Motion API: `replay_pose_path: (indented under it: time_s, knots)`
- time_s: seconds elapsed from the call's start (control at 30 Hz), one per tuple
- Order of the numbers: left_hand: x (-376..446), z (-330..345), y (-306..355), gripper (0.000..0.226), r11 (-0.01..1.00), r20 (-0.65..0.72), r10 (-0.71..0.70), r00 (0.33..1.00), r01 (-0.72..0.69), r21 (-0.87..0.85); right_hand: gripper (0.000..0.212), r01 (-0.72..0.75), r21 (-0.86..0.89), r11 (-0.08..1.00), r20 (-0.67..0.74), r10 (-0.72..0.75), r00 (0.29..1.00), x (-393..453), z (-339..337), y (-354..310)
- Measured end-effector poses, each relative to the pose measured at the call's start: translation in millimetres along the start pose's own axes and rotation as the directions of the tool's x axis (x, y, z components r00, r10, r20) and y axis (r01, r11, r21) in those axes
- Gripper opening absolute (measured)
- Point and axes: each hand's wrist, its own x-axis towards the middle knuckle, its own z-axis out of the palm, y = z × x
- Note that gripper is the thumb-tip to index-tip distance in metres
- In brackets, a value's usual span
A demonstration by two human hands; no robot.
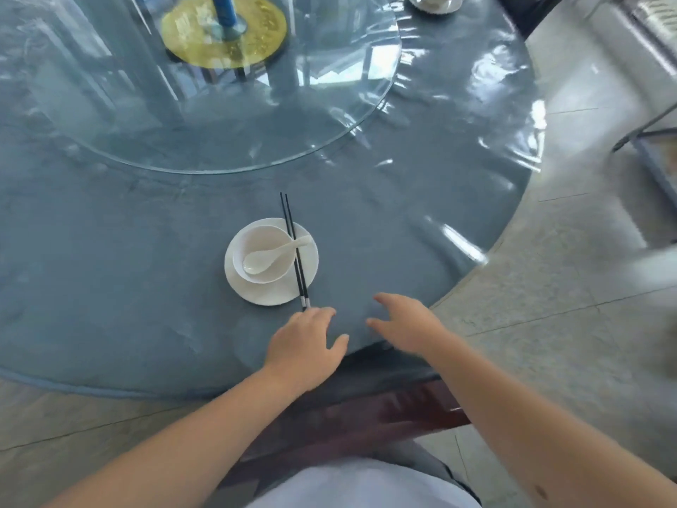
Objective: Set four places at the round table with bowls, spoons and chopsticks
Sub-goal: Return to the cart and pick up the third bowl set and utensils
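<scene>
A white bowl (262, 253) sits on a white plate (309, 273) near the front edge of the round table (110, 287). Inside the bowl lies a white spoon (273, 255), its handle pointing right. A pair of black chopsticks (295, 251) rests across the plate's right side, silver ends toward me. My left hand (306, 346) hovers just below those ends, fingers apart, holding nothing. My right hand (406, 324) is open beside it over the bare cloth.
A glass turntable (329, 115) covers the table's middle, with a gold disc (256, 38) and a blue post on it. Another white plate with a cup (436, 1) stands at the far right edge. A dark wooden chair (366, 416) is below my hands. Tiled floor lies to the right.
</scene>
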Motion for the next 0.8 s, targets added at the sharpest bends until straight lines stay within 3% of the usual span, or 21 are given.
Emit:
replay_pose_path:
  time_s: [0.03,0.1,0.37,0.5,0.6,0.8]
  knots:
    - [8.0,1.1,18.0,0.066,0.991,0.009,0.105,0.994,-0.106,0.079,0.076,0.008,-0.141,0.99,-0.02,-0.01,1.0,-11.4,-5.3,16.9]
    - [22.1,4.8,58.4,0.083,0.95,0.079,0.235,0.969,-0.246,0.191,0.089,-0.048,-0.228,0.973,-0.067,0.034,0.997,-33.2,-14.2,54.6]
    - [84.0,61.7,248.5,0.097,0.799,0.271,0.371,0.888,-0.454,0.394,0.107,-0.296,0.042,0.954,-0.227,0.297,0.927,-99.7,-53.5,250.0]
    - [97.0,115.6,368.0,0.093,0.746,0.336,0.416,0.845,-0.529,0.405,0.105,-0.404,0.144,0.903,-0.217,0.427,0.878,-140.5,-60.7,368.1]
    - [101.8,156.8,454.6,0.093,0.646,0.398,0.486,0.778,-0.627,0.435,0.104,-0.48,0.195,0.855,-0.209,0.515,0.831,-173.1,-71.3,446.3]
    - [116.3,215.5,583.1,0.093,0.542,0.487,0.553,0.676,-0.736,0.406,0.104,-0.572,0.317,0.757,-0.193,0.642,0.742,-212.1,-106.3,564.5]
